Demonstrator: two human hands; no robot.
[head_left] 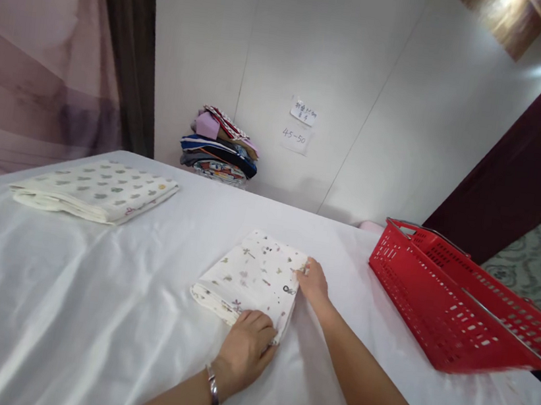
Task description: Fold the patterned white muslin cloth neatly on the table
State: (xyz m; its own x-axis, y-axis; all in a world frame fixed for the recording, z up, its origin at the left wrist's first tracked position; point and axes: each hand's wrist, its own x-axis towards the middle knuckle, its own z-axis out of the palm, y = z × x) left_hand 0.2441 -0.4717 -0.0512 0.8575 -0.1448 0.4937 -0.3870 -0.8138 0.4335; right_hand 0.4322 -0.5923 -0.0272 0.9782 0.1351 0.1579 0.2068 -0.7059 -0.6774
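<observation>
A small folded white cloth with tiny printed figures (253, 277) lies in the middle of the white-covered table (62, 308). My left hand (248, 342), a bracelet on its wrist, pinches the cloth's near right corner with curled fingers. At the cloth's far right edge my right hand (314, 282) grips the fabric with its fingertips. A second, larger folded white cloth with grey-green marks (97, 190) rests at the table's far left, away from both hands.
A red plastic basket (461, 307) stands at the table's right edge. A stack of folded coloured fabrics (221, 146) sits against the white wall at the back, beside two paper notes (301, 123). A curtain (45, 53) hangs on the left.
</observation>
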